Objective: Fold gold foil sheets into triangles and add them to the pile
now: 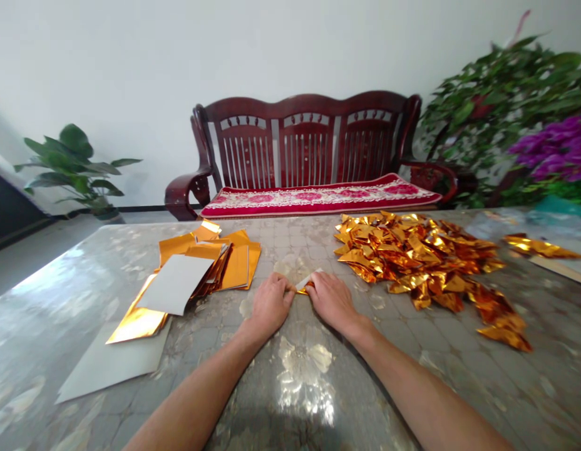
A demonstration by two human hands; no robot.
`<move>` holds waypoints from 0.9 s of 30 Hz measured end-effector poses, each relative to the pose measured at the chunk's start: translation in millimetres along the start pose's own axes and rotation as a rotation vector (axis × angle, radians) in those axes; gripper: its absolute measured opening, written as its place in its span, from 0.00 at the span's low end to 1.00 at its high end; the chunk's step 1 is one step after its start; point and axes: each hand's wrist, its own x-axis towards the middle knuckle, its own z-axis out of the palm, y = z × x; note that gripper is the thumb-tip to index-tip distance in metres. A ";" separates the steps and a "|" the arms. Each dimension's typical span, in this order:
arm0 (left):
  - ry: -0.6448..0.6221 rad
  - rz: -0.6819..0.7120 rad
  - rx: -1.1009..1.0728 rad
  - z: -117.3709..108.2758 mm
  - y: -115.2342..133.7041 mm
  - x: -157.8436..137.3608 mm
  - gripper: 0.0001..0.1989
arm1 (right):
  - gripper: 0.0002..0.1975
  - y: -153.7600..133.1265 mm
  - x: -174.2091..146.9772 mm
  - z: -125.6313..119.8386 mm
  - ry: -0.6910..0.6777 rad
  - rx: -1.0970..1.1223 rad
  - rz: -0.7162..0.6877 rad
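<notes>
gold foil (303, 289) between both hands (273, 300) (332, 300)

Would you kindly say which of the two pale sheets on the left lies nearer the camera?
The lower pale sheet, partly covered by a gold sheet; the other pale sheet lies farther back, atop the pile.

Bright light — glare whitens the tabletop (313, 388), picture edges stretched.
</notes>
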 end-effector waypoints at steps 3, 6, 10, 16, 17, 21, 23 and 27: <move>0.016 0.004 0.003 0.9 -0.3 -0.1 0.06 | 0.08 0.5 0.4 1.3 0.002 -0.007 -0.002; 0.025 -0.002 0.010 1.9 -1.0 0.1 0.06 | 0.08 0.5 0.1 2.2 0.006 -0.005 0.001; 0.036 -0.008 0.022 3.2 -1.3 0.3 0.06 | 0.07 0.3 -1.0 2.0 0.005 0.016 0.006; 0.051 0.028 0.020 5.3 -2.1 0.2 0.07 | 0.08 -1.9 -2.4 -1.4 0.004 0.039 0.018; 0.051 0.034 0.017 5.5 -2.5 0.2 0.07 | 0.08 -2.4 -2.7 -2.0 0.004 0.036 0.019; 0.042 0.050 -0.004 5.8 -4.3 0.7 0.06 | 0.07 -3.3 -3.7 -3.1 0.004 0.022 0.020; 0.036 0.059 -0.016 5.4 -4.5 1.0 0.06 | 0.07 -3.3 -4.2 -2.9 0.006 0.016 0.022; 0.036 0.055 -0.024 4.9 -3.6 0.9 0.05 | 0.07 -3.2 -4.9 -2.2 0.017 0.012 0.020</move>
